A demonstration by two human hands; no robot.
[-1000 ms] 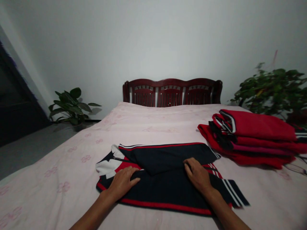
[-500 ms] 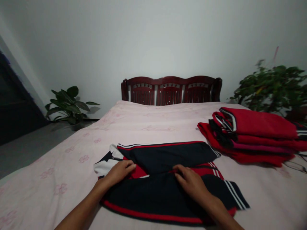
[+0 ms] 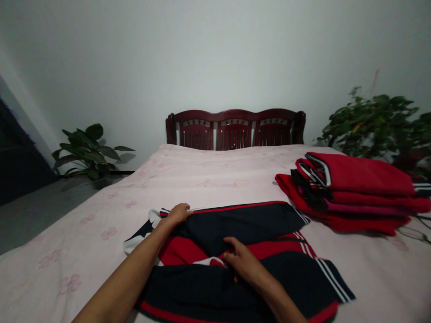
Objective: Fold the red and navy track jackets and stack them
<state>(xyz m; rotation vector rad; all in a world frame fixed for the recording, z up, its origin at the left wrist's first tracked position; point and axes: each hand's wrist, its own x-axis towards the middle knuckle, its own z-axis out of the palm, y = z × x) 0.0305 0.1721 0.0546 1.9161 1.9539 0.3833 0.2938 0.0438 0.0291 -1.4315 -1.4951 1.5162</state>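
A navy, red and white track jacket [image 3: 208, 287] lies on the bed in front of me, its collar end to the left. Both sleeves are folded inward along its length, and striped cuffs show at the right. My left hand [image 3: 178, 214] is at the far edge, its fingers closed on the folded sleeve there. Over the middle of the jacket is my right hand [image 3: 240, 260], thumb and fingers apart, close to the red front panel and a white-edged fold. My left forearm crosses part of the collar end.
Folded red and dark clothes [image 3: 363, 175] are stacked at the right, with a thin cable beside them. A pink flowered sheet [image 3: 215, 177] covers the bed up to a dark wooden headboard [image 3: 235, 130]. Potted plants stand at the left [image 3: 90, 152] and right [image 3: 373, 125].
My left hand has moved from the red panel to the jacket's far edge. My right hand has shifted slightly left, its fingers spreading. More of the red panel shows between the sleeves.
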